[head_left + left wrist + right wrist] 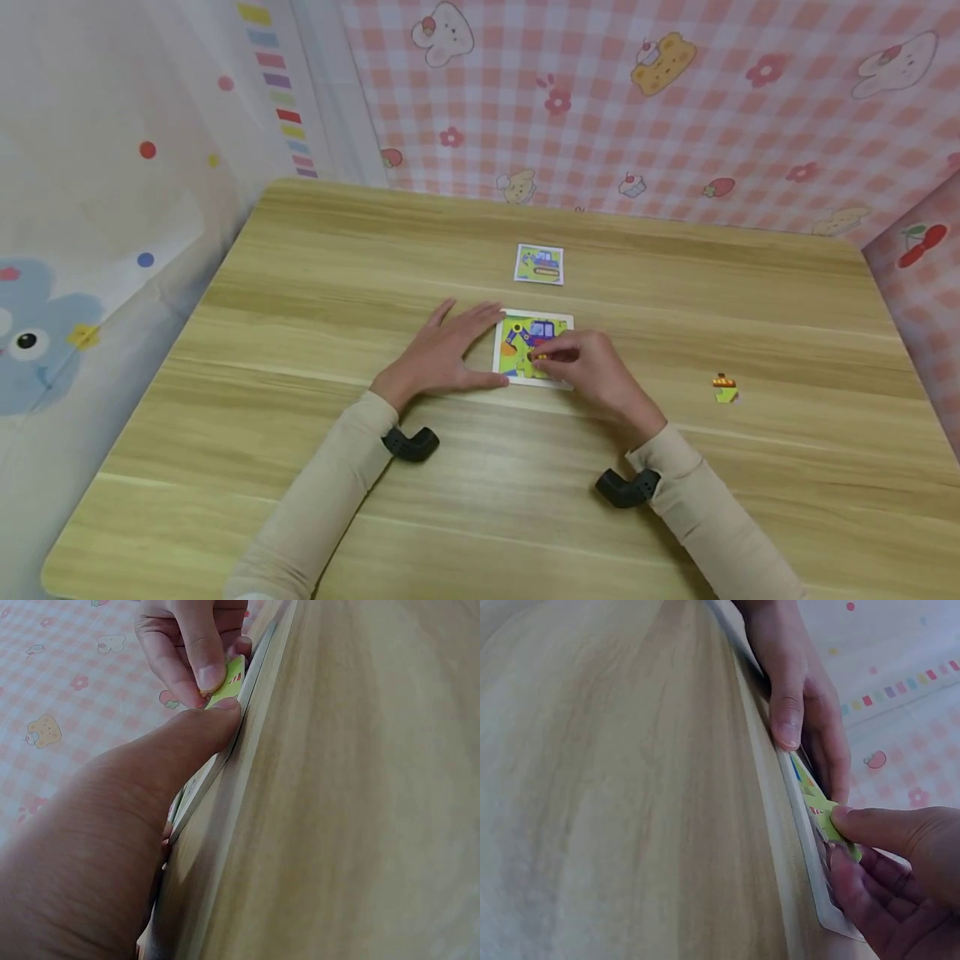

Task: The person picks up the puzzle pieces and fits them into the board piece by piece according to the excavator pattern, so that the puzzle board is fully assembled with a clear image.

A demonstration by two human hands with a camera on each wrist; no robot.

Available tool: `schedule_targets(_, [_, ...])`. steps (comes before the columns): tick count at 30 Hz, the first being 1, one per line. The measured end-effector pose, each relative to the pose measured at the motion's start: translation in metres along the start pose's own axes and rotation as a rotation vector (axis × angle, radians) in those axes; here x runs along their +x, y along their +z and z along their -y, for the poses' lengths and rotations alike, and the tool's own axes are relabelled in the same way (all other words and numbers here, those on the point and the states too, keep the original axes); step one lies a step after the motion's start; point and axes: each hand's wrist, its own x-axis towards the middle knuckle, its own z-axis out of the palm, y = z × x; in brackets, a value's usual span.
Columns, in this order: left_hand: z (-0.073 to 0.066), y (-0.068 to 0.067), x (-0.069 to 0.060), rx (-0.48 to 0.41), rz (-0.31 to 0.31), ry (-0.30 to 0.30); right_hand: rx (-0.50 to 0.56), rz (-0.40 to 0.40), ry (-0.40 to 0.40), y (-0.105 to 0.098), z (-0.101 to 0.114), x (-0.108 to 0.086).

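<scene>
A white-framed jigsaw puzzle board (pixel 570 320) with an excavator picture lies mid-table. My left hand (pixel 442 350) is spread at its left side, with thumb and fingertips on the frame's edge. Over the lower right part of the board, my right hand (pixel 596 371) pinches a yellow-green puzzle piece (pixel 826 815) between thumb and fingers. In the left wrist view that piece (pixel 229 682) is tilted above the frame, close to my left thumb. My right hand hides part of the board.
A small picture card (pixel 539 264) of the same excavator lies behind the board. To the right, a loose group of puzzle pieces (pixel 725 389) sits on the wooden table (pixel 480 517). Patterned cloth (pixel 600 108) hangs behind the table's far edge.
</scene>
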Motion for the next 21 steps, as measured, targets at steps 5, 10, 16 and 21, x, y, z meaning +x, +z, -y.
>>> schedule_targets(5, [-0.0006, 0.0000, -0.0003, -0.002, 0.001, 0.000, -0.074, -0.023, -0.060, 0.0025, -0.0009, -0.0001])
schedule_targets(10, [-0.0013, -0.0016, -0.0002, 0.002, -0.001, 0.004, -0.130, -0.033, -0.089, 0.0050, 0.0009, 0.0002])
schedule_targets(16, [-0.0009, -0.0018, 0.0001, 0.001, -0.001, 0.011, -0.160, -0.013, -0.096, 0.0064, 0.0055, 0.0006])
schedule_targets(21, [0.0002, 0.0000, 0.0000, 0.004, -0.004, 0.011, -0.160, 0.001, -0.103, 0.0077, 0.0071, 0.0000])
